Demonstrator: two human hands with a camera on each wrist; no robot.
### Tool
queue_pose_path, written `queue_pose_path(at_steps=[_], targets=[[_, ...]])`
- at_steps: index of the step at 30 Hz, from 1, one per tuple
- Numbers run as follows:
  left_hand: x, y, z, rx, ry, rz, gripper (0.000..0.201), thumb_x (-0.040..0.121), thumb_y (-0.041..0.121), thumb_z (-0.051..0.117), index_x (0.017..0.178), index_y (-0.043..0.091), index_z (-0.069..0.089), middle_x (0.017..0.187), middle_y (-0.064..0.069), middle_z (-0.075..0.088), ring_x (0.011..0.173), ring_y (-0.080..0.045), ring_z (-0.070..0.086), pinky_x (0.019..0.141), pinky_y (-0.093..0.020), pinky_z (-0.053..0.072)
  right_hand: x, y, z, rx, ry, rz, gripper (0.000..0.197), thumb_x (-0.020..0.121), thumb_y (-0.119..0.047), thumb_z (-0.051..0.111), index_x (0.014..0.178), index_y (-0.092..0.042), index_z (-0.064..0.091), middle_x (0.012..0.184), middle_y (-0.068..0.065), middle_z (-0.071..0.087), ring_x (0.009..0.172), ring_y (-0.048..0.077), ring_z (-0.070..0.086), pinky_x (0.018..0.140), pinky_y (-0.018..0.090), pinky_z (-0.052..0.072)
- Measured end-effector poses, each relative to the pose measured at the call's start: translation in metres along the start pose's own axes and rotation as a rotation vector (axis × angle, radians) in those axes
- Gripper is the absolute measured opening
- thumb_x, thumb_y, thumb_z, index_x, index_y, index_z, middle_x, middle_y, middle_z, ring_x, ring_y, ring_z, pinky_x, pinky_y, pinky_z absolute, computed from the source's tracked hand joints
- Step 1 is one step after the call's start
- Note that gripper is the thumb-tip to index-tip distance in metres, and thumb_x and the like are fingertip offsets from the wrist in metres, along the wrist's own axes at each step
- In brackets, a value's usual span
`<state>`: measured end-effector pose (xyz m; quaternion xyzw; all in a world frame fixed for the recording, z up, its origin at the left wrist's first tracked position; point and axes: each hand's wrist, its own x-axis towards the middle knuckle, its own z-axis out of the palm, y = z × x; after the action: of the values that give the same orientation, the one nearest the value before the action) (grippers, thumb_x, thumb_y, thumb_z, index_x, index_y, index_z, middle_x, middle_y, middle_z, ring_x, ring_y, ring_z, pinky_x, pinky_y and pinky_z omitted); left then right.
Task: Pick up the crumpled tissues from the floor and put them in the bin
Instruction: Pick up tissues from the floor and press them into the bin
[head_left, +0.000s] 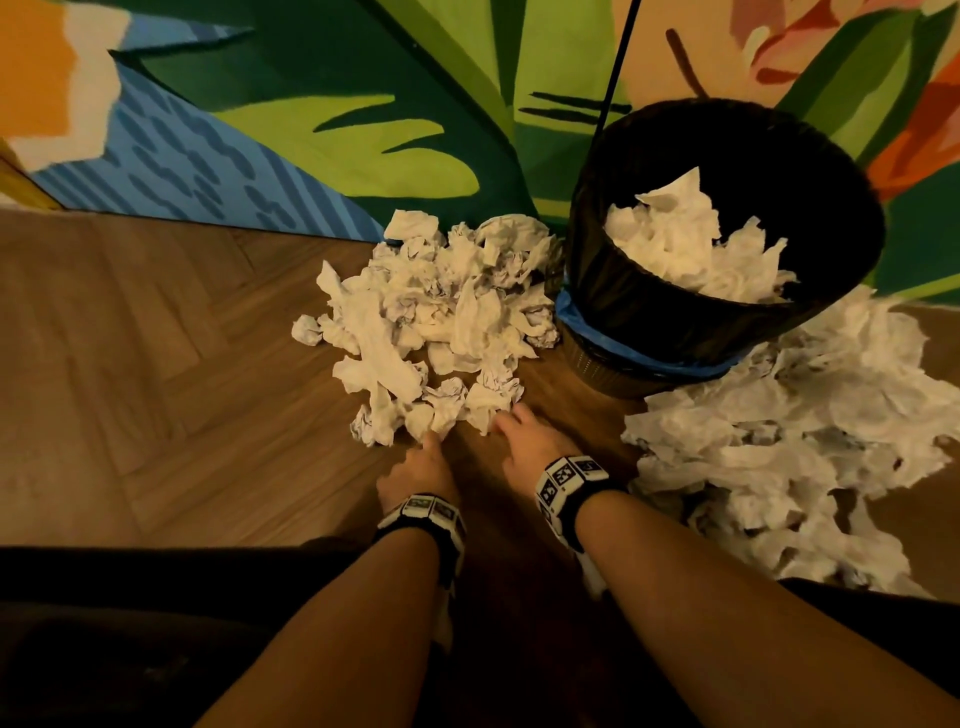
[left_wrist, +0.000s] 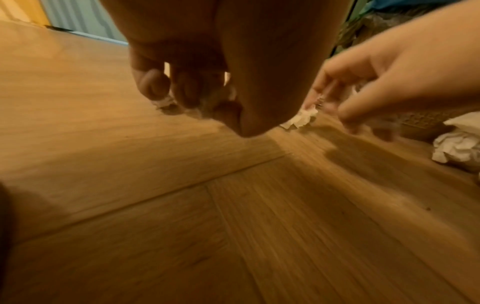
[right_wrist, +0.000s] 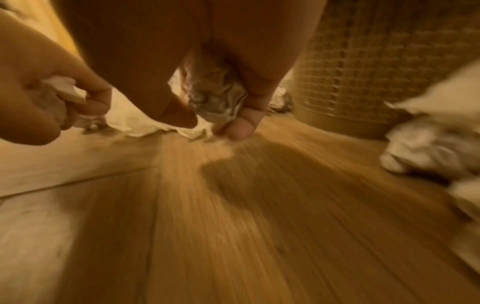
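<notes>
Holding crumpled tissues (right_wrist: 217, 96), both hands, left hand (head_left: 415, 470) and right hand (head_left: 530, 441), reach between floor piles (head_left: 436, 322) beside the bin (head_left: 649, 312) on wood floor (head_left: 156, 364).

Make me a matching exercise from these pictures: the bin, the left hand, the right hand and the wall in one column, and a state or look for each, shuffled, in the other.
1. bin
2. left hand
3. right hand
4. wall

A. painted with green leaves
B. grips a tissue, nearer the bin
C. black liner, tissues inside
D. grips a tissue at the pile's near edge

Pairs: 1-C, 2-D, 3-B, 4-A
</notes>
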<state>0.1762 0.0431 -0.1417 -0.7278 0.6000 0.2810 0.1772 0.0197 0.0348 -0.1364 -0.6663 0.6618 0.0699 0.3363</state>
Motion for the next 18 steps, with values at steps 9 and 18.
queue_pose_path(at_steps=[9, 18], targets=[[0.008, -0.006, -0.005, -0.185, 0.099, -0.079, 0.074, 0.093, 0.038, 0.051, 0.146, 0.046, 0.001, 0.113, -0.008, 0.062, 0.095, -0.031, 0.065, 0.06, -0.037, 0.044, 0.015, -0.007, 0.004, -0.224, -0.278, -0.047, 0.085, 0.089, -0.008, 0.059, 0.155, -0.032, 0.011, 0.16, -0.017, -0.01, 0.147, 0.035, 0.007, 0.113, 0.05, 0.032], [0.016, -0.006, 0.003, -0.075, 0.067, -0.047, 0.034, 0.097, 0.027, 0.037, 0.125, 0.035, 0.053, 0.117, -0.005, 0.062, 0.102, -0.028, 0.063, 0.066, -0.037, 0.048, -0.008, 0.013, -0.002, -0.15, -0.055, 0.094, 0.024, 0.096, -0.022, 0.053, 0.113, -0.013, 0.068, 0.116, 0.009, 0.065, 0.104, 0.027, 0.064, 0.086, 0.036, 0.055]])
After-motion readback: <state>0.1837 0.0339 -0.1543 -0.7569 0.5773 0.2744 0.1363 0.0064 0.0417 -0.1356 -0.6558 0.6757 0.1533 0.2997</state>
